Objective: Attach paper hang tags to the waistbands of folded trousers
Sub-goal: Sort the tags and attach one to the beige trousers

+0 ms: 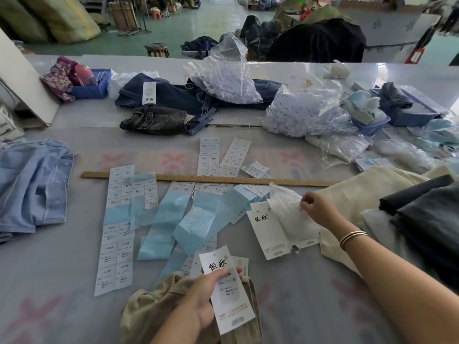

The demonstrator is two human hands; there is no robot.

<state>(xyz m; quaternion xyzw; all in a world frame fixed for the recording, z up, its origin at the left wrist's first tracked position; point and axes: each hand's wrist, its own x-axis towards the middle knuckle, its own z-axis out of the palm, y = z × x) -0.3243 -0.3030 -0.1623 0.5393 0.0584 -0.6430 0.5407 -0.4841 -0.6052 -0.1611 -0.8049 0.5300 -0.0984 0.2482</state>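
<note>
Khaki folded trousers lie at the table's near edge. Over them my left hand grips a white paper hang tag with black characters and a size sticker. To the right my right hand pinches a clear plastic bag that lies on the table. Another white hang tag lies flat beside that bag, partly under it. Sheets of size stickers and peeled blue backing strips are spread across the middle.
A wooden ruler runs across the table. Light blue trousers lie at the left, cream and dark folded trousers at the right. Dark jeans, bags of white fasteners and blue trays crowd the far side.
</note>
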